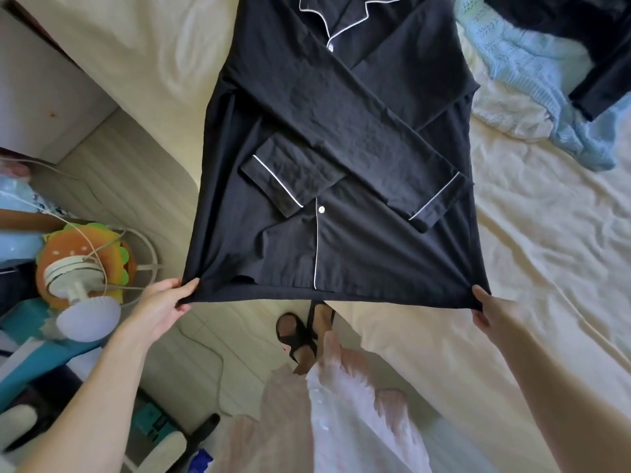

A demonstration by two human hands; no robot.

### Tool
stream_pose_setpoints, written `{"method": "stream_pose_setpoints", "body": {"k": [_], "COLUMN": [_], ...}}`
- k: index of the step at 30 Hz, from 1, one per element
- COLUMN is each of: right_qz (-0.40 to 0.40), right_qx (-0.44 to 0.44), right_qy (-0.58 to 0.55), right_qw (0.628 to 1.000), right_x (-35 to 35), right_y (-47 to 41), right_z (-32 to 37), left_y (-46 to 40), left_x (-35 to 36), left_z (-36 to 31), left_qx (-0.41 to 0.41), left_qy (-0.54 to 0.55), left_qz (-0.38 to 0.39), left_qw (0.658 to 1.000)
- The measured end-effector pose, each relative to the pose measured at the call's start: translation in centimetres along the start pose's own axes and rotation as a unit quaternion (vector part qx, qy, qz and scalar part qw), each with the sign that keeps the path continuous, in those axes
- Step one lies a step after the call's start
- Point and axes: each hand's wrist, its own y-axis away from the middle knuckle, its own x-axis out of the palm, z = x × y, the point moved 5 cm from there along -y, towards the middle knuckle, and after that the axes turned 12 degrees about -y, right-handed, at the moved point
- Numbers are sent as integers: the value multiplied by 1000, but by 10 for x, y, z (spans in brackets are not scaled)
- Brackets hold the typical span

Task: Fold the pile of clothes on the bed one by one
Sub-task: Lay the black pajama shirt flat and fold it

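Cream bed (546, 254) carries the shirt (334, 138), hem corners pinched by left hand (160, 303) and right hand (491, 310); lifting unevenly would likely spill the crossed sleeves (368, 145).

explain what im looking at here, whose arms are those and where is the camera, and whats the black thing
The one picture comes from a wide-angle camera worn on a person's head, looking forward and down, so the arms are that person's own. There is no robot. The black thing is a pyjama shirt with white piping, lying on a cream bed, its sleeves already crossed over the front. The left hand pinches one bottom corner of the hem and the right hand pinches the other. A light blue knitted garment and another dark garment lie further up the bed.
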Motion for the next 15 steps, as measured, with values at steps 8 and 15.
{"method": "stream_pose_setpoints", "body": {"k": [8,15], "right_qz": [41,56], "right_qx": [45,104], "right_qy": [-110,-210], "right_qw": [992,971], "right_x": [-6,-3], "right_y": [1,6], "right_z": [-2,-17], "left_y": [12,9], "left_x": [-19,-10], "left_z": [-1,10], "left_qx": [32,-38], "left_qy": [-47,172], "left_qz": [-138,-97], "left_qw": [989,980]}}
